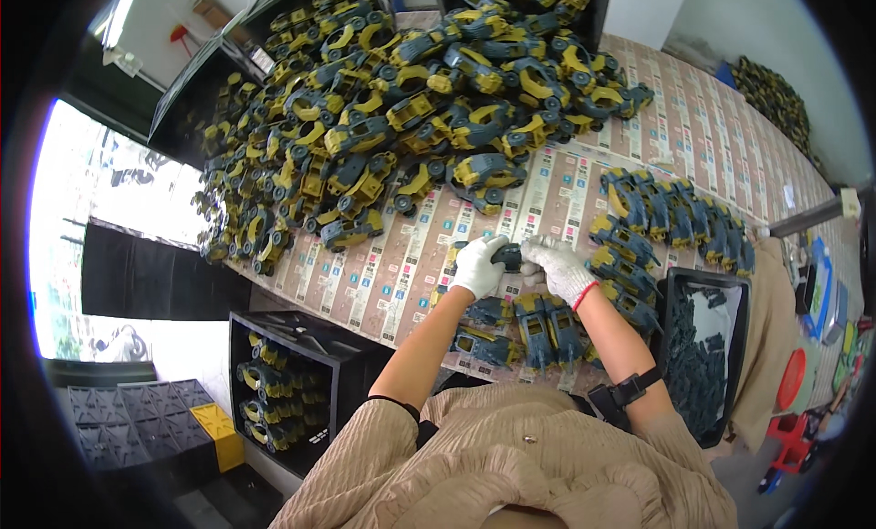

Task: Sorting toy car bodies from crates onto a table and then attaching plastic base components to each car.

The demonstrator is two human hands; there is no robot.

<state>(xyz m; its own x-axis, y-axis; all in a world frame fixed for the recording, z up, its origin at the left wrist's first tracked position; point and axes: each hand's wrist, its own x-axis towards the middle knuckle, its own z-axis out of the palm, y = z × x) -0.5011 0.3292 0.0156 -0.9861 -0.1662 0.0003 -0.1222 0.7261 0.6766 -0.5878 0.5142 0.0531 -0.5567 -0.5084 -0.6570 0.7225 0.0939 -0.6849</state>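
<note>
My left hand (479, 268), in a white glove, is closed on a small dark toy car part (511, 257) over the table's near side. From the other side, the fingers of my right hand (553, 264), gloved too, are pinched against the same part. The gloves hide much of it, so its full shape cannot be made out. Just below my hands, several yellow and dark grey toy cars (534, 326) lie side by side. More of them form a curved row (623, 264) right of my right hand.
A large heap of toy cars (365, 127) covers the table's far left. Another row of cars (675, 209) lies at the right. Beside my right arm is a black crate (671, 296) of dark parts. An open black crate (342, 346) at lower left holds stacked cars.
</note>
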